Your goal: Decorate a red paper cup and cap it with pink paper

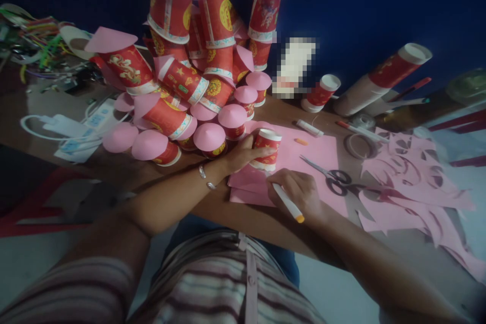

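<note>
My left hand (243,152) is wrapped round a red paper cup (266,154) with a white rim, which stands upside down or upright, I cannot tell, on pink paper sheets (319,154). In my right hand (299,190) is a white marker (287,202) with an orange end, its tip close to the foot of the cup. Whether the tip touches the paper is hard to make out. A loose orange cap (301,141) lies on the sheet beyond the cup. Just right of my right hand lie black-handled scissors (336,179).
Red cups with pink paper cones (209,137) are piled at the left and back. At the right lie pink paper scraps (408,172), a tape roll (359,147) and a tall cup stack (395,71). A glue stick (309,128) and a power strip (89,129) are also there.
</note>
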A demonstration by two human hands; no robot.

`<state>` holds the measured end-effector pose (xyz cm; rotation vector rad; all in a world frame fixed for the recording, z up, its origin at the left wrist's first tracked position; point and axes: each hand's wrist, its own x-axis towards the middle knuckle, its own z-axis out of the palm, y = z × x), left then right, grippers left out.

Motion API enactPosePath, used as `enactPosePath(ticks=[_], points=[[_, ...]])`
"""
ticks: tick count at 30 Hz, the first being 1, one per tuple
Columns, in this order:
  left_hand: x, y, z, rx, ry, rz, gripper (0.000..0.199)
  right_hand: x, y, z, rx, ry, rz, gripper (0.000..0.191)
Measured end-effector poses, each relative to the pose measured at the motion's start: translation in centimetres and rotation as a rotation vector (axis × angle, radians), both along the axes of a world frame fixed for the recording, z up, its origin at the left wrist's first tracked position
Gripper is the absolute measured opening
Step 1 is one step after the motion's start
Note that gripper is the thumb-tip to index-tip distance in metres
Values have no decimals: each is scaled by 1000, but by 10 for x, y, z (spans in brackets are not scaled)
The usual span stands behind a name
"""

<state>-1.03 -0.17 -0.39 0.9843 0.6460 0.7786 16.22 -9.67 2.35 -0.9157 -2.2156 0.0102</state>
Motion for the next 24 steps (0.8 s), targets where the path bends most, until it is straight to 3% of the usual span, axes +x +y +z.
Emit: enactPosePath(ticks=[4, 13, 24], points=[[0, 0, 1, 0, 1, -9, 52, 0, 0, 1, -50, 24, 3, 11], [0, 0, 0, -12, -18, 10, 47, 2, 2, 6, 50, -59, 64, 14], [0, 0, 0, -36, -44, 30, 43, 3, 4, 7, 77, -67, 41, 14]])
